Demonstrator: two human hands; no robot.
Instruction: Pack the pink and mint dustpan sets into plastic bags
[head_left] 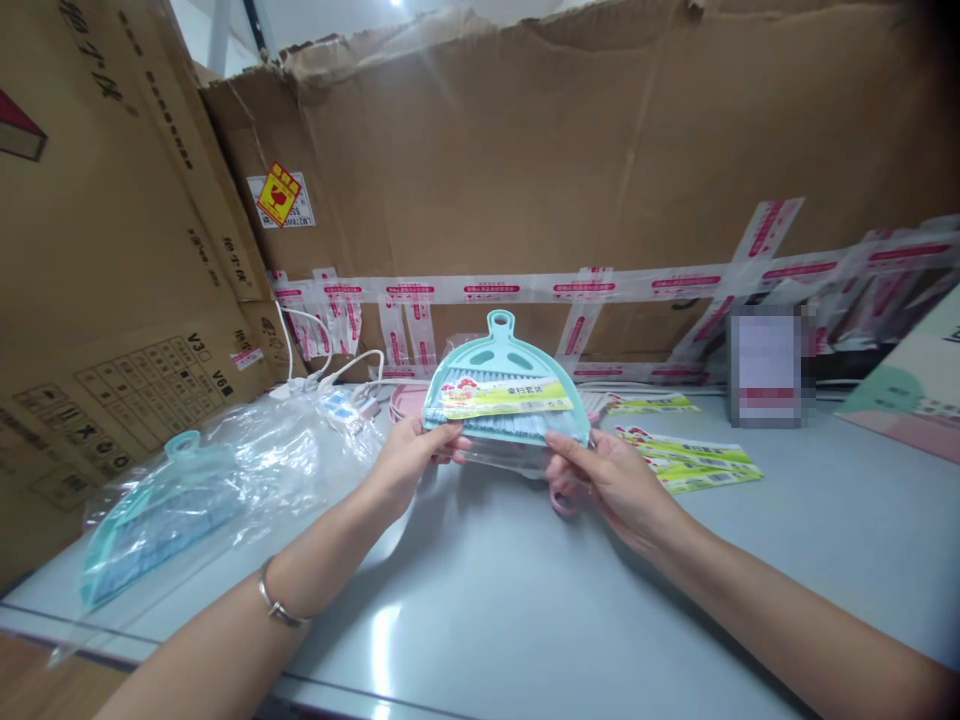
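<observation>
A teal mini dustpan [504, 360] with a brush and a yellow-green label card across it is held upright above the grey table [480, 600], handle loop up. My left hand [411, 452] pinches its lower left edge. My right hand [600, 470] pinches its lower right edge. A clear plastic bag hangs below the dustpan between both hands. A pink dustpan [409, 400] lies on the table behind it, mostly hidden.
A bagged teal dustpan set [161, 510] lies at the left on loose clear bags. Yellow-green label cards [690, 460] lie at the right. A white power strip with cables [341, 405] sits at the back left. Taped cardboard walls [600, 150] enclose the back and left.
</observation>
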